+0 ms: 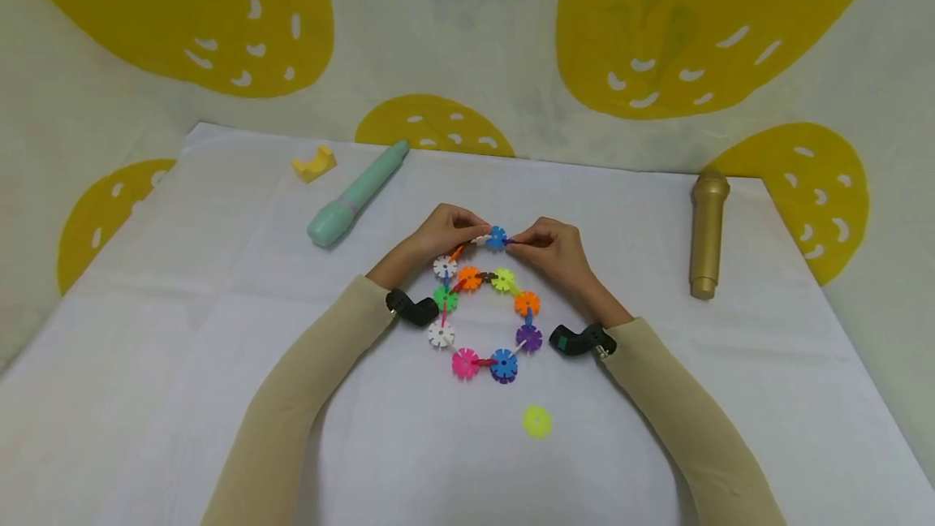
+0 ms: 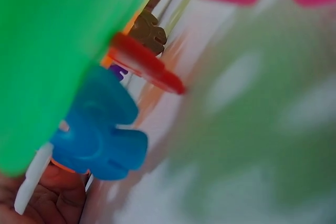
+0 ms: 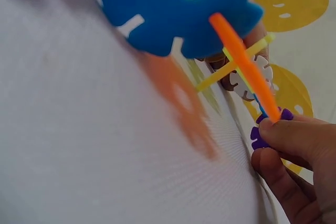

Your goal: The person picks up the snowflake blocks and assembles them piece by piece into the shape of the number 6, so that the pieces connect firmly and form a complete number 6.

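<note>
Notched flower-shaped plastic discs are linked into a ring with a tail at its upper left. My right hand (image 1: 551, 248) pinches a purple disc (image 3: 257, 137) between thumb and forefinger, against the blue disc (image 1: 497, 238) at the tail's end. On the other side of that blue disc, my left hand (image 1: 449, 230) grips the tail at a white disc (image 3: 253, 80). An orange disc (image 1: 458, 252) and another white disc (image 1: 445, 267) follow below the left hand. In the left wrist view, a green disc (image 2: 58, 51) and a blue disc (image 2: 102, 129) hide most of that hand.
A loose yellow disc (image 1: 536, 422) lies on the white tablecloth (image 1: 409, 461) near the front. A mint-green toy microphone (image 1: 358, 195) and a yellow curved piece (image 1: 315, 164) lie at the back left. At the right lies a gold microphone (image 1: 707, 235).
</note>
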### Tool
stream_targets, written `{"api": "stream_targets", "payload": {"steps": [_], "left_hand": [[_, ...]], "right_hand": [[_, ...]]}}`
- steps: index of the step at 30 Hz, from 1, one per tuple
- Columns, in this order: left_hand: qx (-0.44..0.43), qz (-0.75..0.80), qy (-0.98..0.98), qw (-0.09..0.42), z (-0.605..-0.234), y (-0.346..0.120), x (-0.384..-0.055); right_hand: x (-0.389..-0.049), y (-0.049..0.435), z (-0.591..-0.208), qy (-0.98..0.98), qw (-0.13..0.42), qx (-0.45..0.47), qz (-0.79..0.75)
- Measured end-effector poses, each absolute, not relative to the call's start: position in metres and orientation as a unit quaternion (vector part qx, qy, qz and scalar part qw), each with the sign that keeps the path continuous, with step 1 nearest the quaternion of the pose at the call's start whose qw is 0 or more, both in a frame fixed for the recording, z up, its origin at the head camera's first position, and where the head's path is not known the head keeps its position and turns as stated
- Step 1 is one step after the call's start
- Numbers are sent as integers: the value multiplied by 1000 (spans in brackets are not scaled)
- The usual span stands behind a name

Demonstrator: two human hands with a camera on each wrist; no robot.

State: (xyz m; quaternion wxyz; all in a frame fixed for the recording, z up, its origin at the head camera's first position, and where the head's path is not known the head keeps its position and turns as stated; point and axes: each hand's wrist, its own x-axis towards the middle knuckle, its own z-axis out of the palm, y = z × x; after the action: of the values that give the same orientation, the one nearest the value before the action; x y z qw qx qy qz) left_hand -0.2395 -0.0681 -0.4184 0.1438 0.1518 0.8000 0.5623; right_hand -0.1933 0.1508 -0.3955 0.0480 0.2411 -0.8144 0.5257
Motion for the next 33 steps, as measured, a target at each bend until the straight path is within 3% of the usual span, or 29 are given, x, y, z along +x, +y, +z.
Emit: {"api": "stream_targets", "payload": {"steps": [14,33], "left_hand": [[145,557,806,140,-421,-68,-244],[160,559,800,150,-420,-69,-243]], "right_hand": [[-191,145,-400,-793,89,217,563],[-188,141,-399,-807,131,252,518]]}}
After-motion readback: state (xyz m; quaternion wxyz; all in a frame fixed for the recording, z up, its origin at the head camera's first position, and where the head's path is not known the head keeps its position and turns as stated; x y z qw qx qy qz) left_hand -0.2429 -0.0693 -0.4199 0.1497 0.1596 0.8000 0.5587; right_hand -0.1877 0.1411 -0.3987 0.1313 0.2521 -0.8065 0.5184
